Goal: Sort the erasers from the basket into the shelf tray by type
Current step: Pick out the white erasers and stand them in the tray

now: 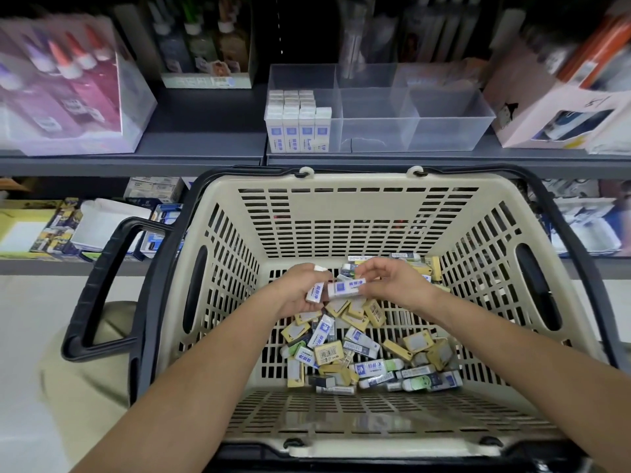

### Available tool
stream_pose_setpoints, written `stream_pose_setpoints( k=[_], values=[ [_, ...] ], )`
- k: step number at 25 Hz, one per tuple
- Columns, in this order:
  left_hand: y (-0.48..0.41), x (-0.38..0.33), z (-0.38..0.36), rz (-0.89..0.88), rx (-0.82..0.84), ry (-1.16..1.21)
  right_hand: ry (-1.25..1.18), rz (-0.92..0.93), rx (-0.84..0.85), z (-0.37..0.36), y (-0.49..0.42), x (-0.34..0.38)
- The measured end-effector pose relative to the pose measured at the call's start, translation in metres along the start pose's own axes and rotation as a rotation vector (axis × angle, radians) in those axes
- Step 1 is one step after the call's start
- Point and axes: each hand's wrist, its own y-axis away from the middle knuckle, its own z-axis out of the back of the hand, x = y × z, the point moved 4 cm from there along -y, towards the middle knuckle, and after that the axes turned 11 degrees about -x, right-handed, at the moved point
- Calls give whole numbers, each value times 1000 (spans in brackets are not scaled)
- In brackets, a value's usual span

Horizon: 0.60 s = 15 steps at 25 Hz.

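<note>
The left hand [296,297] gripped some erasers [316,292]; the right hand [396,285] pinched another's end. They looked light, stiff, sleeved, probably best held across the long sides.

Basket [375,213] near, centre, in front of shelf edge. Loose erasers [362,353] heaped on basket floor, spreading near and right. Left hand [300,291] and right hand [392,285] over far part of heap, one eraser [345,289] gripped between them. Shelf tray [444,131] on shelf beyond basket. Stacked erasers [298,128] upright in its left compartment. Bottle box [68,90] far left on same shelf. Carton [553,107] just right of tray.
</note>
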Motion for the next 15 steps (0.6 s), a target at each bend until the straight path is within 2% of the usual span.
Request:
stream_pose_setpoints(
  k=[2,4,6,9,12,15],
  values=[
    [-1,-1,-2,1,-33,80,-141,-26,-101,2,1,-2],
    [0,-2,-11,14,53,153,-157,-14,-163,-4,4,-5],
    [2,-4,-19,-27,110,186,-111,23,-142,-15,5,-7],
    [0,-9,-13,-87,48,213,-75,40,-82,-19,1,-7],
    [-5,-11,7,-72,-27,252,300,94,-2,-26,-2,-13],
    [-6,-7,17,-45,-33,180,763,346,215,-64,3,-25]
  ],
)
